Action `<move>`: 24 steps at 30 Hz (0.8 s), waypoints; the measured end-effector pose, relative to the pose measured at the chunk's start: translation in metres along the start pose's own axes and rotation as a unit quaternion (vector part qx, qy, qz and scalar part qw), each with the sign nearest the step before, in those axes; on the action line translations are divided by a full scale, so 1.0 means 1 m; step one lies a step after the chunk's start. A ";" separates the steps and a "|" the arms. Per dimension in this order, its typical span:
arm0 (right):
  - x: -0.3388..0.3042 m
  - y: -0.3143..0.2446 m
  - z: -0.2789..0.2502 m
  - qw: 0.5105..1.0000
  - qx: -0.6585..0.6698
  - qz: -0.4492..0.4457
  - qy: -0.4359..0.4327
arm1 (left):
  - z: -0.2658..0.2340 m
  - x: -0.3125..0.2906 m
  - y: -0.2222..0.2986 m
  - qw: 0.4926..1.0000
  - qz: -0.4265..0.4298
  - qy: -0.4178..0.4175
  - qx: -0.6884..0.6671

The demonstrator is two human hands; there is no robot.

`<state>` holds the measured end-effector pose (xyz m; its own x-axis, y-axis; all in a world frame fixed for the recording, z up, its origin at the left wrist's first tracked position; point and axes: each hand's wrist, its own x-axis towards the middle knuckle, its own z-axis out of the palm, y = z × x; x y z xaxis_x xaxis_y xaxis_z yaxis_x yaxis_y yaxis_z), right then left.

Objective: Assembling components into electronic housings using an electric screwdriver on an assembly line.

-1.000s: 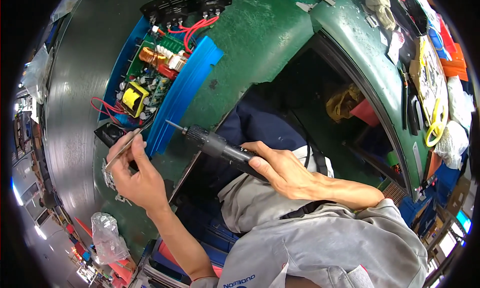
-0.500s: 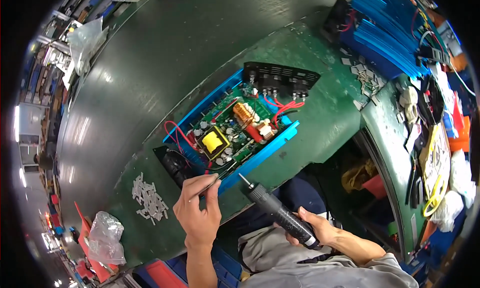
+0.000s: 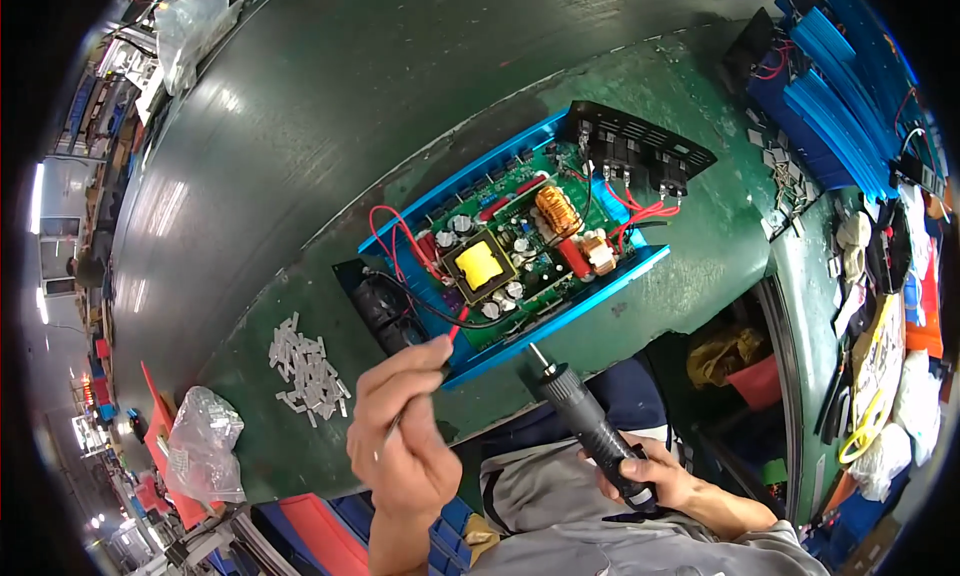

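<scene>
My right hand (image 3: pixel 655 478) is wrapped around a black electric screwdriver (image 3: pixel 592 423), its bit pointing up at the near wall of a blue metal housing (image 3: pixel 590 311) without touching it. Inside the housing lies a green circuit board with a yellow-topped transformer (image 3: pixel 478 264), a copper coil (image 3: pixel 557 212) and several capacitors. Just off the housing's near left corner, my left hand (image 3: pixel 408 446) is closed, fingers bent around thin metal tweezers (image 3: pixel 390 428), mostly hidden by the fingers. A red-sleeved wire end (image 3: pixel 459 322) shows just beyond its fingertips.
A black end panel (image 3: pixel 645 148) with red wires leans at the housing's far right end; another black panel (image 3: pixel 375 301) is at the left end. Small grey pads (image 3: pixel 306 371) lie in a pile on the left. Blue housings (image 3: pixel 835 81) are stacked at far right, beside scattered metal clips (image 3: pixel 788 181).
My left hand has drawn back toward me from the board's near edge, and the tweezers' tip has gone out of sight. The screwdriver stays in my right hand. The whole view has shifted.
</scene>
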<state>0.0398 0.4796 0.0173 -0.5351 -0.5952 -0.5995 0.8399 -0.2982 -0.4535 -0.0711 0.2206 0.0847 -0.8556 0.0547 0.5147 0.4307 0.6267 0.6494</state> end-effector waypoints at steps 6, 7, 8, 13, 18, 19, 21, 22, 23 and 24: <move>-0.007 0.015 0.010 0.992 -0.092 0.010 0.085 | 0.014 -0.001 0.004 0.955 0.031 -0.210 0.207; -0.004 0.015 0.009 0.994 -0.087 -0.006 0.073 | 0.017 -0.001 0.003 0.938 0.037 -0.240 0.246; -0.004 0.017 0.010 0.993 -0.087 -0.003 0.075 | 0.016 -0.001 0.000 0.930 0.050 -0.249 0.266; -0.003 0.014 0.014 0.989 -0.109 -0.017 0.102 | 0.018 0.001 0.003 0.921 0.023 -0.278 0.271; 0.007 0.009 0.015 0.980 -0.164 -0.016 0.108 | 0.012 0.006 0.007 0.904 0.013 -0.306 0.298; 0.009 0.007 0.016 0.978 -0.171 -0.006 0.116 | 0.012 0.009 0.008 0.897 0.026 -0.323 0.300; -0.001 0.025 -0.002 0.999 0.035 0.023 0.022 | 0.015 0.008 0.008 0.891 0.066 -0.339 0.297; 0.000 0.028 -0.005 0.991 0.121 0.046 -0.016 | 0.013 0.008 0.007 0.888 0.068 -0.335 0.307; 0.005 0.026 -0.010 0.987 0.135 0.045 -0.068 | 0.013 0.009 0.006 0.893 0.061 -0.342 0.288; 0.005 0.024 -0.013 0.988 0.131 0.041 -0.070 | 0.014 0.011 0.007 0.897 0.055 -0.348 0.267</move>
<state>0.0560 0.4792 -0.0046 -0.4621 -0.7169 -0.5221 0.8844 -0.4165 -0.2108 -0.0817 0.2359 0.0869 -0.8689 0.4937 -0.0362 0.4827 0.8612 0.1592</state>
